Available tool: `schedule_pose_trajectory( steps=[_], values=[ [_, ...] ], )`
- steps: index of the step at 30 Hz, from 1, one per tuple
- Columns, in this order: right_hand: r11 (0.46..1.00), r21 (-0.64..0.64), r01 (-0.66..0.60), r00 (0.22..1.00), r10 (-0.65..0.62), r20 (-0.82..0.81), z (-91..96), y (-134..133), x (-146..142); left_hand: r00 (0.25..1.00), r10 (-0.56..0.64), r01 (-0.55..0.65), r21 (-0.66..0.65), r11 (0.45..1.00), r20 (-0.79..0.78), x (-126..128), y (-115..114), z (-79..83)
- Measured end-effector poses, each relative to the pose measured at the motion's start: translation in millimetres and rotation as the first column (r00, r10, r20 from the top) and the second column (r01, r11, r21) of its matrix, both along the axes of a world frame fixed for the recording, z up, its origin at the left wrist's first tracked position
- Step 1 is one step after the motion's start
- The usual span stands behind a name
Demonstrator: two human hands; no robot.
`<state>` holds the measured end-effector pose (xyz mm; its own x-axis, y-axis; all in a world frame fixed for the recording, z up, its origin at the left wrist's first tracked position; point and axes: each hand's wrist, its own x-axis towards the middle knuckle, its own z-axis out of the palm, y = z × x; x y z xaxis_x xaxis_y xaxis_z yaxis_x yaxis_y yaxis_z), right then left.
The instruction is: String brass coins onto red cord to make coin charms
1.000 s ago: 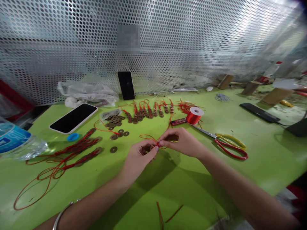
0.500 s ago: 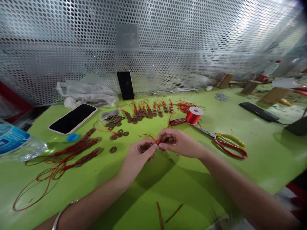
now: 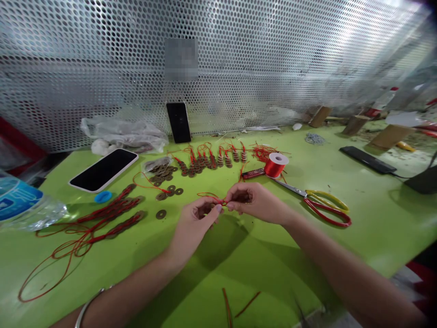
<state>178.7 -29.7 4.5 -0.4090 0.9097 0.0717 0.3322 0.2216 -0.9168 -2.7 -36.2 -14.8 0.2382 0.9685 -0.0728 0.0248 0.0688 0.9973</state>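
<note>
A thin red cord (image 3: 209, 195) is pinched between my two hands above the green table (image 3: 211, 269). My left hand (image 3: 201, 216) grips it with thumb and fingers, and a small loop sticks out to the left. Close beside it, my right hand (image 3: 251, 200) pinches the same cord near a small knot or crossing, mostly hidden by fingertips. To the left lie a loose round coin (image 3: 161, 214), a few coins with a red cord (image 3: 167, 192), and long strings of coins (image 3: 119, 223) threaded on red cord.
Behind my hands stand a row of corded coin stacks (image 3: 205, 164) and a red thread spool (image 3: 274, 165). Scissors (image 3: 327, 207) lie at right. Phones (image 3: 104, 170), a water bottle (image 3: 27, 200) and a blue cap (image 3: 103, 197) are at left. Cord scraps (image 3: 247, 304) lie in front.
My right hand has shifted slightly, its fingers a little more curled at the cord. My left hand stays almost in place. The things on the table have not moved.
</note>
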Motion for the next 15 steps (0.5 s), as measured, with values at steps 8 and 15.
schedule_pose_trajectory(
  steps=[8, 15],
  values=[
    [0.924, 0.382, 0.001, 0.983, -0.070, 0.168, 9.1, -3.2, -0.1, 0.995, 0.054, -0.049, -0.067, 0.997, 0.084, -1.7, -0.8, 4.6],
    [0.759, 0.646, -0.085, 0.980, -0.054, 0.193, 5.1, -5.1, 0.3, 0.928, -0.071, 0.148, -0.188, 0.971, 0.365, -0.5, -2.0, 7.1]
  ],
)
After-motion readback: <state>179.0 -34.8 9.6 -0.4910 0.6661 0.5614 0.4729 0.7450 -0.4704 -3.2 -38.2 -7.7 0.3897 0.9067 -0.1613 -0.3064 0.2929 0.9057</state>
